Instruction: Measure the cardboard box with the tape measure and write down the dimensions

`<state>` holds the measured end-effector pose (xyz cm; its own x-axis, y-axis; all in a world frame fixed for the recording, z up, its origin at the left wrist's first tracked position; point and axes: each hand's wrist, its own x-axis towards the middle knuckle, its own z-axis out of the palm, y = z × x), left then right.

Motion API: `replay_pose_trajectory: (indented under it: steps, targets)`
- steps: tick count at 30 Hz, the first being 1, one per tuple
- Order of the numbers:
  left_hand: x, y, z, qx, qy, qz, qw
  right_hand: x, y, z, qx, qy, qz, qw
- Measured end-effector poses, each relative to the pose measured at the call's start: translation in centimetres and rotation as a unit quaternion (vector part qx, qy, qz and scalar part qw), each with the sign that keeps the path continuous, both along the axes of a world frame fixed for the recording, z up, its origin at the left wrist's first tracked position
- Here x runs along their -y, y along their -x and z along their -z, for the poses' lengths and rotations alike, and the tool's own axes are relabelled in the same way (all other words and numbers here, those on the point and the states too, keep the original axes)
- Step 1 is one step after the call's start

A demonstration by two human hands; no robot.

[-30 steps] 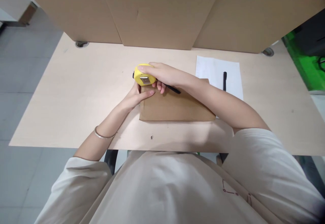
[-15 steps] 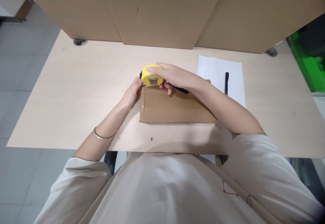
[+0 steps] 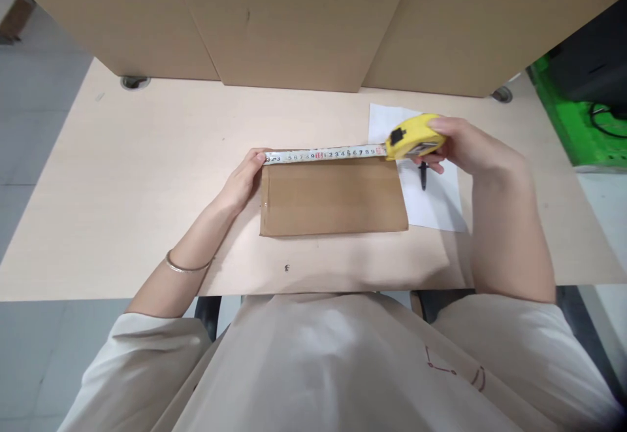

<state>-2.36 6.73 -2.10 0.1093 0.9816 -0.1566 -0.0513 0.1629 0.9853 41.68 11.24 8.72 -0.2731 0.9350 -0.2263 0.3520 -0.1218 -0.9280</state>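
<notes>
A flat brown cardboard piece (image 3: 333, 198) lies in the middle of the pale wooden desk (image 3: 147, 177). A white measuring tape blade (image 3: 323, 154) is stretched along its far edge. My left hand (image 3: 243, 180) pinches the blade's end at the cardboard's far left corner. My right hand (image 3: 467, 148) grips the yellow tape measure case (image 3: 414, 138) just past the cardboard's far right corner. A black pen (image 3: 423, 176) pokes out under my right hand; whether the hand holds it is unclear.
A white sheet of paper (image 3: 431, 200) lies right of the cardboard, partly under it. Tall cardboard panels (image 3: 294, 20) stand along the desk's far edge. A green object (image 3: 568, 118) sits off the desk at the right. Two cable grommets (image 3: 134, 82) mark the back corners.
My right hand has pulled the yellow case from the cardboard's left corner to its right corner, drawing the blade out. My left hand stays at the left corner.
</notes>
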Motion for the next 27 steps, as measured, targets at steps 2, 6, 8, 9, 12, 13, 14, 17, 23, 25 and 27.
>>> replay_pose_trajectory:
  steps: [2, 6, 8, 9, 12, 13, 14, 17, 23, 25, 27]
  targets:
    - [-0.2, 0.1, 0.1, 0.001, -0.006, 0.005, 1.000, 0.4, -2.4, 1.2, -0.009, 0.027, 0.039, 0.999]
    - [-0.4, 0.4, 0.0, -0.010, -0.012, 0.017, 1.000, 1.3, -3.3, 3.4, -0.036, 0.024, 0.083, 0.996]
    - [-0.4, 0.4, -0.1, -0.008, -0.011, 0.015, 1.000, 1.5, -2.9, 4.1, -0.046, 0.018, 0.089, 0.995]
    - [-0.4, 0.4, -0.2, -0.006, -0.012, 0.014, 1.000, 1.6, -2.6, 4.2, -0.046, 0.022, 0.090, 0.995]
    - [-0.4, 0.4, -0.2, -0.009, -0.020, 0.016, 1.000, 1.5, -2.2, 4.0, -0.041, 0.037, 0.093, 0.994]
    - [-0.4, 0.4, -0.1, -0.010, -0.020, 0.016, 1.000, 1.4, -2.2, 3.9, -0.041, 0.039, 0.090, 0.994]
    - [-0.4, 0.4, -0.1, -0.011, -0.020, 0.014, 1.000, 1.3, -2.3, 3.8, -0.042, 0.038, 0.085, 0.995]
    - [-0.3, 0.4, 0.0, -0.011, -0.017, 0.007, 1.000, 1.1, -2.5, 3.8, -0.044, 0.038, 0.076, 0.995]
    - [-0.2, 0.3, -0.4, 0.003, -0.008, 0.004, 1.000, 1.4, -2.9, 3.5, -0.028, 0.024, 0.056, 0.998]
    - [-0.1, 0.3, -0.6, 0.002, -0.012, 0.011, 1.000, 1.9, -2.6, 2.7, -0.034, 0.000, 0.061, 0.998]
    - [0.1, 0.3, -0.8, 0.000, -0.022, 0.016, 1.000, 2.5, -1.8, 1.5, -0.033, -0.027, 0.054, 0.998]
